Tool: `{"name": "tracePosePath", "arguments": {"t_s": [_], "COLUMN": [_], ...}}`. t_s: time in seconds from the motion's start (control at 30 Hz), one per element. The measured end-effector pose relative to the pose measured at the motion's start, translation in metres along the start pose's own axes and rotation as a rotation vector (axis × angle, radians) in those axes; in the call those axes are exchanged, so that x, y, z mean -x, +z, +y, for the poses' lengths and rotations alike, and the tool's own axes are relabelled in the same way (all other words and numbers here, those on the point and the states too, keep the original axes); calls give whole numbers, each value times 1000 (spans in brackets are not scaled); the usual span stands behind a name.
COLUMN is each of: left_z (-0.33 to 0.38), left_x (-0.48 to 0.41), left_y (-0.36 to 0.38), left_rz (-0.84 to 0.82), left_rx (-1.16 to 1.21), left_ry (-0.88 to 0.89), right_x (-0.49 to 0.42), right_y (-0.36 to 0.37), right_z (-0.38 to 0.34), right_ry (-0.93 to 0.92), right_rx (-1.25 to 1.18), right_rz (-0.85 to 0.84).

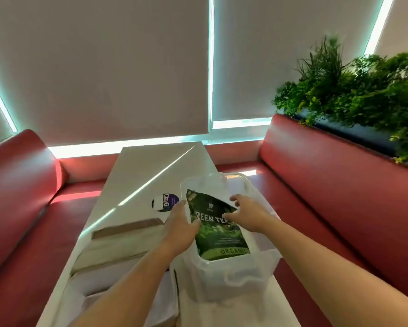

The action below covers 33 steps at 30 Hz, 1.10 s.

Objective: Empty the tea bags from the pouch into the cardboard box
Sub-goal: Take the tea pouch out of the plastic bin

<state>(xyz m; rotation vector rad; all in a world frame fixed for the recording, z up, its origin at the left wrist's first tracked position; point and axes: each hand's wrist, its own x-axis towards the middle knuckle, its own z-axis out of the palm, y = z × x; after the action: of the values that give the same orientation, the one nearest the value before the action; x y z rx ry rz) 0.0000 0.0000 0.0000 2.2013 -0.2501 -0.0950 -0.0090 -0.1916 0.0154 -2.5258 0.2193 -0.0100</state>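
A dark green pouch [218,234] printed "GREEN TEA" and "ORGANIC" stands tilted inside a translucent white plastic container [224,279] on the white table [151,166]. My left hand [180,224] grips the pouch's left edge, thumb on its front. My right hand [249,213] holds the upper right edge, thumb on the front and fingers spread behind. The pouch top looks closed; no tea bags show. Left of the hands lies the cardboard box [127,241], pale with brown flap edges, partly hidden behind my left forearm.
A small round item with a purple "ClayG" label [165,202] lies on the table just beyond my left hand. Red sofas [328,185] surround the table on the left, right and far sides. Green plants [363,90] fill a planter behind the right sofa.
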Motion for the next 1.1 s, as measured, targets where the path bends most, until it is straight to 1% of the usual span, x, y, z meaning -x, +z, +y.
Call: {"name": "tracePosePath", "arguments": {"t_s": [0.07, 0.17, 0.27, 0.4, 0.6, 0.7, 0.77, 0.83, 0.97, 1.03, 1.1], "left_z": [1, 5, 7, 5, -3, -5, -6, -5, -4, -4, -4], "left_x": [-8, -14, -18, -29, -35, -37, -37, -37, -36, -37, -37], "left_y": [6, 15, 20, 23, 29, 30, 31, 31, 32, 31, 31], "left_rz": [18, 3, 22, 39, 39, 38, 43, 47, 59, 64, 72], "left_rx": [34, 106, 187, 197, 187, 228, 277, 307, 336, 340, 342], "left_ry": [-43, -110, -121, -151, -176, -185, -191, -205, -220, -218, -212], "right_x": [-18, -49, -79, -114, -145, -153, -156, -158, -157, -157, -159], "right_y": [3, 11, 22, 37, 54, 66, 71, 76, 85, 86, 87], "right_z": [5, 13, 18, 27, 38, 42, 43, 44, 49, 52, 55], "right_ry": [7, 13, -3, 17, 21, 32, 27, 22, -2, -31, -80], "right_rx": [12, 43, 76, 76, 133, 179, 201, 190, 139, 192, 323], "right_rz": [-59, -138, -176, -213, -171, -148, -91, -48, -63, -49, -13]}}
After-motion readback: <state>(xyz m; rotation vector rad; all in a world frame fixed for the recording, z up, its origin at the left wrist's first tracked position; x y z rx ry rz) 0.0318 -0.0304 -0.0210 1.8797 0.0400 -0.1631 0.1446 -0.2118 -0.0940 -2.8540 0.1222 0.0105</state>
